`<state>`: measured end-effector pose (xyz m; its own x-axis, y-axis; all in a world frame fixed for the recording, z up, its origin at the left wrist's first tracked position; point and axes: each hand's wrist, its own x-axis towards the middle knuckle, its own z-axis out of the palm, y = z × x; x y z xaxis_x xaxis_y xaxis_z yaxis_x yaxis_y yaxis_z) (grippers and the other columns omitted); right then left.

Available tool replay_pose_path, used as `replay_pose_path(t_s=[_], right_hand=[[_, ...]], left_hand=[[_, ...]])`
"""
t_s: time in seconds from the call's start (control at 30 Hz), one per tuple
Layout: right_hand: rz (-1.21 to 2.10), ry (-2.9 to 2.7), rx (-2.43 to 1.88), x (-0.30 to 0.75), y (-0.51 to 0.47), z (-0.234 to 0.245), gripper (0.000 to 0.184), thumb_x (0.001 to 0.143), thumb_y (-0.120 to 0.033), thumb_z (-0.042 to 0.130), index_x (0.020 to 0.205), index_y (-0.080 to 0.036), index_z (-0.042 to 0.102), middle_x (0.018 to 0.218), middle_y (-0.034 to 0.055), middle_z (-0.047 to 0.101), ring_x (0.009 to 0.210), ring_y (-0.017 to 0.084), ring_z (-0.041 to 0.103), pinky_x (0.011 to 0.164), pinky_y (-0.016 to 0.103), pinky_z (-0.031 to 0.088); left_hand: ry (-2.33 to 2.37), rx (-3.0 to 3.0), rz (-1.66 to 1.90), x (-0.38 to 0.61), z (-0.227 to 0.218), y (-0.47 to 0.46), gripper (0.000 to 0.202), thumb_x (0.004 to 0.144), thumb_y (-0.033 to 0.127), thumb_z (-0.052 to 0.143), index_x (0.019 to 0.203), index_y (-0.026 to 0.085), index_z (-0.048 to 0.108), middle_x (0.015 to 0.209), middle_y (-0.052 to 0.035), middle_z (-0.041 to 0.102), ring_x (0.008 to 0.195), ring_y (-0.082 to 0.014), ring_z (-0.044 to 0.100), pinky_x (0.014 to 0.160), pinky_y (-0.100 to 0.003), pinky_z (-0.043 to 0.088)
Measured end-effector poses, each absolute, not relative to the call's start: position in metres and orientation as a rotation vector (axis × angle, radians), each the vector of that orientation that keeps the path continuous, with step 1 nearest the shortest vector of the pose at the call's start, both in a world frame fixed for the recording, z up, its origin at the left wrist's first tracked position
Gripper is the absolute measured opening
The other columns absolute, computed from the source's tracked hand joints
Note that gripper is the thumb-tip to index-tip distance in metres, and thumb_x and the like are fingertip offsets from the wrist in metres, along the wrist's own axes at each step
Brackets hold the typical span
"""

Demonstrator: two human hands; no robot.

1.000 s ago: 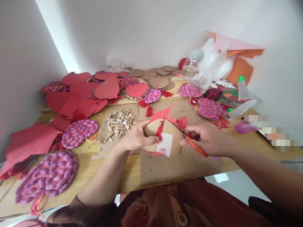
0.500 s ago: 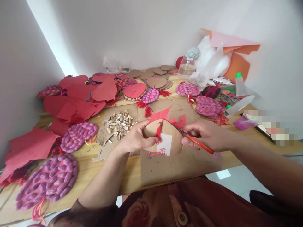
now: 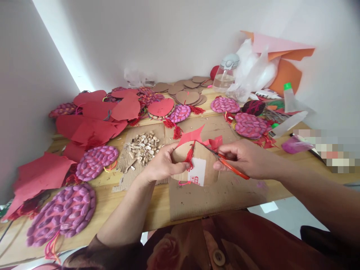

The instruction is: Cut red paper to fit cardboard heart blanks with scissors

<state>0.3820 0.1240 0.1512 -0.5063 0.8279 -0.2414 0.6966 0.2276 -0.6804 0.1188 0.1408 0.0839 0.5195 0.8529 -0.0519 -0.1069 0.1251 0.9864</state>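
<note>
My left hand is closed on the left side of a brown cardboard heart, thumb on top beside a red tassel. A white label with red print sits on the cardboard. Red paper sticks out past its far edge. In my right hand are scissors with orange-red handles. Their blades lie along the heart's upper right edge at the red paper, and look nearly closed. A larger cardboard sheet lies underneath on the table.
Left of my hands, peanut shells are heaped on cardboard. Purple shell-covered pieces and red paper sheets cover the left side. At the back stand cardboard hearts, a water bottle and plastic bags. Glue bottles lie right.
The scissors have turned slightly, their handles shifting a little left and up. My left hand keeps its hold on the cardboard heart. The whole view has shifted slightly.
</note>
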Motion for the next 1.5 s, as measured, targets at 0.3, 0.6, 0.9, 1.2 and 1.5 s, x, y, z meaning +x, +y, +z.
replay_pose_path(t_s=[0.3,0.6,0.9,1.2,1.5], right_hand=[[1.178,-2.280,-1.449,0.379,0.123,0.151,0.050,0.083,-0.059,0.066,0.062,-0.021,0.043,0.054,-0.0070,0.038,0.050,0.009,0.032,0.047,0.025,0.022],[1.009,-2.345,-1.508,0.376,0.123,0.152,0.050,0.080,-0.059,0.068,0.061,-0.021,0.041,0.055,-0.0063,0.035,0.051,0.010,0.032,0.048,0.026,0.022],[1.045,-2.347,-1.496,0.378,0.123,0.150,0.050,0.082,-0.057,0.068,0.061,-0.021,0.040,0.054,-0.0066,0.035,0.050,0.009,0.029,0.047,0.026,0.020],[1.078,-2.377,-1.451,0.379,0.123,0.152,0.051,0.082,-0.054,0.068,0.060,-0.021,0.036,0.053,-0.0074,0.032,0.050,0.008,0.029,0.047,0.024,0.020],[1.060,-2.380,-1.494,0.381,0.123,0.149,0.047,0.081,-0.050,0.071,0.061,-0.021,0.039,0.054,-0.0076,0.034,0.051,0.009,0.030,0.047,0.025,0.019]], left_hand=[[0.768,1.248,0.798,0.118,0.083,0.141,0.043,0.065,0.019,0.085,0.103,0.013,0.067,0.083,-0.0017,0.068,0.067,-0.0118,0.062,0.065,-0.023,0.054],[0.789,1.240,0.754,0.121,0.086,0.137,0.045,0.066,0.021,0.085,0.106,0.012,0.068,0.080,-0.0019,0.070,0.067,-0.0128,0.062,0.064,-0.024,0.054],[0.778,1.261,0.746,0.120,0.084,0.137,0.040,0.068,0.020,0.083,0.104,0.012,0.067,0.084,-0.0020,0.067,0.067,-0.0115,0.060,0.065,-0.023,0.053],[0.755,1.309,0.727,0.118,0.074,0.136,0.041,0.074,0.022,0.080,0.112,0.015,0.066,0.083,-0.0007,0.065,0.067,-0.0114,0.059,0.064,-0.023,0.052],[0.740,1.327,0.733,0.120,0.079,0.135,0.038,0.074,0.019,0.079,0.111,0.014,0.067,0.086,-0.0017,0.066,0.068,-0.0113,0.060,0.064,-0.022,0.053]])
